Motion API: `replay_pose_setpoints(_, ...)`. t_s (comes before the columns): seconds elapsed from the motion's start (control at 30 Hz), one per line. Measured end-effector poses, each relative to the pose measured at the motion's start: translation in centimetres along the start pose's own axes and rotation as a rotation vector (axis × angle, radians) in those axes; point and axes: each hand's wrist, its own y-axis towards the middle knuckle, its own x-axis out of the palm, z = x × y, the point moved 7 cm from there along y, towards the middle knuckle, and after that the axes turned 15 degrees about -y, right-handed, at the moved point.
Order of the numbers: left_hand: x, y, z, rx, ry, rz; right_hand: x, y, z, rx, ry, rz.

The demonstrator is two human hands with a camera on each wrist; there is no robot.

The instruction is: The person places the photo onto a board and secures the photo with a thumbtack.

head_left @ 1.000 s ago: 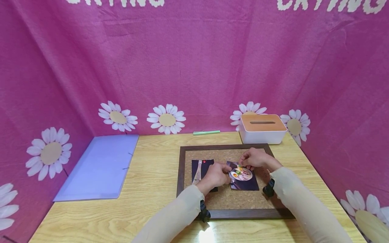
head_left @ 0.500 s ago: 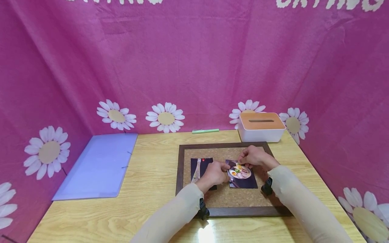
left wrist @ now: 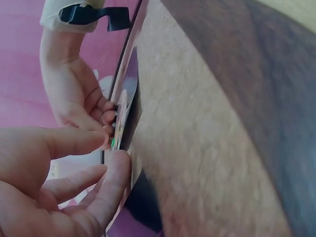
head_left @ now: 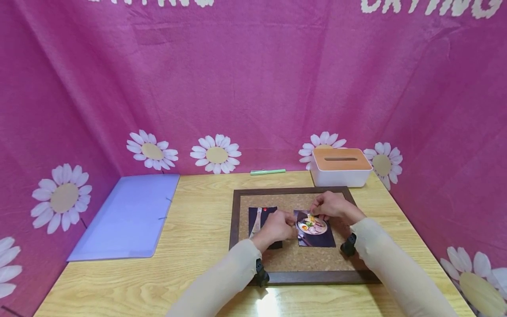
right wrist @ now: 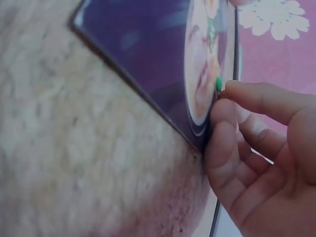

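A ramen photo (head_left: 317,240) lies on a framed cork board (head_left: 309,262). At its top edge my right hand (head_left: 332,205) pinches a small green-headed push pin (right wrist: 219,84) between thumb and index finger; the other fingers curl beside the photo. My left hand (head_left: 277,225) hovers by the photo's left edge, thumb and index finger apart with nothing between them, as the left wrist view shows. Under that hand, partly covered, is a second dark photo (head_left: 253,215) with a pale bottle shape. A red pin head (head_left: 265,209) shows at its top.
Behind the board, a white tissue box (head_left: 341,178) with a wooden lid stands at the right. A green pen-like stick (head_left: 268,172) lies at the table's back edge. To the left rests a translucent blue folder (head_left: 126,220). Pink daisy cloth (head_left: 253,88) walls the table (head_left: 198,211).
My left hand has drawn back slightly to the left from the ramen photo's edge. The right hand stays at the photo's top, still pinching the pin.
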Motion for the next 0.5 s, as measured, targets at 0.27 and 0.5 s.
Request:
replay_pose_setpoints(0.27, -3.1, -0.9, -0.2, -0.041, -0.1, -0.011, -1.7, -1.7, 0.0, -0.051, 0.04, 0.041)
replay_pose_setpoints(0.5, -7.8, -1.5, -0.5, -0.026, -0.003, 0.018, -4.1, -3.3, 0.5, -0.067, 0.001, 0.102)
